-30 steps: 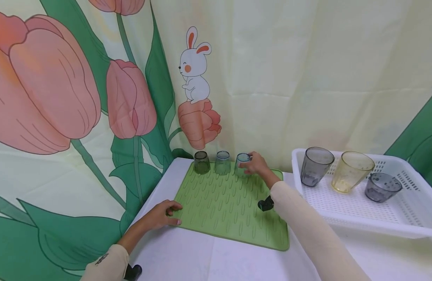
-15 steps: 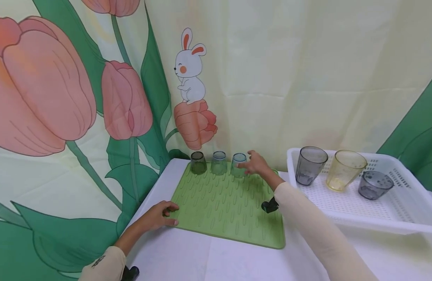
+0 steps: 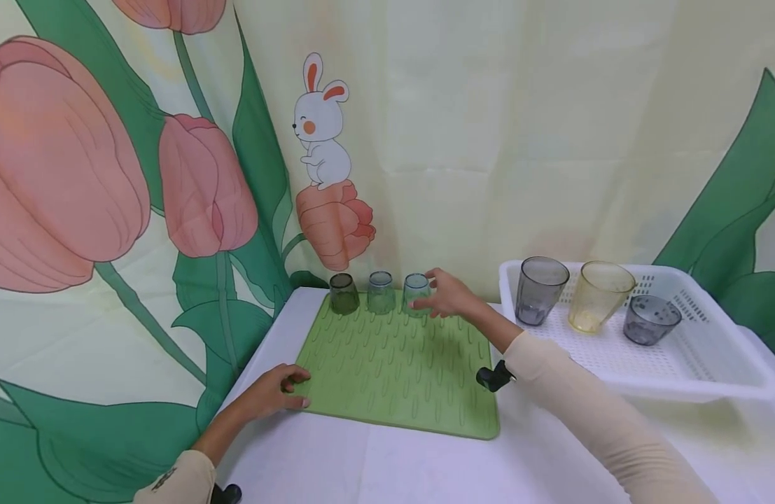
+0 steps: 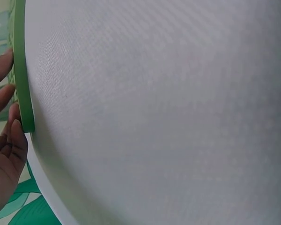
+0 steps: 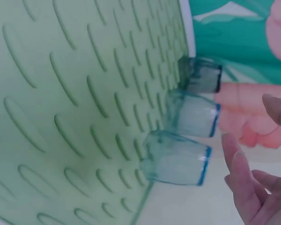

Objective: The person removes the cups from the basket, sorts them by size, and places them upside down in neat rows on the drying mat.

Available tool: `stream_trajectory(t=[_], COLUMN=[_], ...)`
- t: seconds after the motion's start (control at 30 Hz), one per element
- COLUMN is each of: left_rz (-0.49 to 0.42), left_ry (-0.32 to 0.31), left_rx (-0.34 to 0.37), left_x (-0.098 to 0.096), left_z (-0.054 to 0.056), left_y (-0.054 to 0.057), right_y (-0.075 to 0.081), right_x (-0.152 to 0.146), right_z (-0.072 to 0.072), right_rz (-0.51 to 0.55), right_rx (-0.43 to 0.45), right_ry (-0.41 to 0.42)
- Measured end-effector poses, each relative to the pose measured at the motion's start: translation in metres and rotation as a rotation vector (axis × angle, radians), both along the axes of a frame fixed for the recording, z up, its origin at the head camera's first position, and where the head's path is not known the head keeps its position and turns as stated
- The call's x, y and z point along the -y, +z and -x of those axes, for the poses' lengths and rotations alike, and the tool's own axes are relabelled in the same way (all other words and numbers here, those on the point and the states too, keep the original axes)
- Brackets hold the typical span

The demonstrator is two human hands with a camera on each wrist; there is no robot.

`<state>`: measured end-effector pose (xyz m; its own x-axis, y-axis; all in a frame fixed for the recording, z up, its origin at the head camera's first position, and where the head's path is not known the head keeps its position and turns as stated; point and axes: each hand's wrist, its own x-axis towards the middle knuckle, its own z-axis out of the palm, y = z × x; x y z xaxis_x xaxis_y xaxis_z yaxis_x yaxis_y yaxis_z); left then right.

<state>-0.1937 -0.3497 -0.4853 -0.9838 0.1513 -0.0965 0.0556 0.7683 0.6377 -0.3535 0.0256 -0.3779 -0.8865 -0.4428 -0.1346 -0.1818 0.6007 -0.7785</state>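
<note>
My right hand point(image 3: 447, 294) is beside the right-hand light blue glass point(image 3: 415, 295), its fingers loosely spread and holding nothing. In the right wrist view the fingertips point(image 5: 232, 145) are apart from that glass. Another light blue glass point(image 3: 381, 294) and a dark grey glass point(image 3: 344, 294) complete a row along the far edge of a green ridged mat point(image 3: 400, 371). All three stand with the narrower end up. At the mat's near left corner my left hand point(image 3: 270, 393) rests with relaxed fingers, the thumb at the edge in the left wrist view.
A white perforated basket point(image 3: 664, 381) stands right of the mat. It holds a tall grey glass point(image 3: 541, 292), a yellow glass point(image 3: 598, 297) and a short grey glass point(image 3: 652, 320). A printed curtain point(image 3: 450, 140) hangs behind the white-covered table point(image 3: 425, 462).
My right hand has let go of the right-hand light blue glass and drawn slightly right of it. The left hand stays at the mat's corner. The head view has turned rightward.
</note>
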Motion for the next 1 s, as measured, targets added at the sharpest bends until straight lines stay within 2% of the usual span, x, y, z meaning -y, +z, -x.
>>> stream_trajectory(t=[0.17, 0.33, 0.6, 0.83, 1.0], left_rz=[-0.003, -0.009, -0.017, -0.02, -0.028], left_ry=[-0.015, -0.03, -0.059, -0.066, -0.063], left_rx=[-0.003, 0.002, -0.008, -0.003, 0.001], left_x=[-0.001, 0.0, 0.001, 0.003, 0.001], left_z=[0.002, 0.002, 0.001, 0.002, 0.003], left_y=[0.001, 0.001, 0.0, -0.001, -0.001], right_y=[0.018, 0.024, 0.022, 0.011, 0.004], right_x=[-0.015, -0.037, -0.076, -0.122, -0.166], right_z=[-0.015, -0.029, -0.051, -0.066, -0.07], right_rz=[0.05, 0.109, 0.165, 0.212, 0.243], right_rx=[-0.014, -0.026, -0.077, -0.096, -0.099], right_ry=[0.035, 0.049, 0.105, 0.199, 0.188])
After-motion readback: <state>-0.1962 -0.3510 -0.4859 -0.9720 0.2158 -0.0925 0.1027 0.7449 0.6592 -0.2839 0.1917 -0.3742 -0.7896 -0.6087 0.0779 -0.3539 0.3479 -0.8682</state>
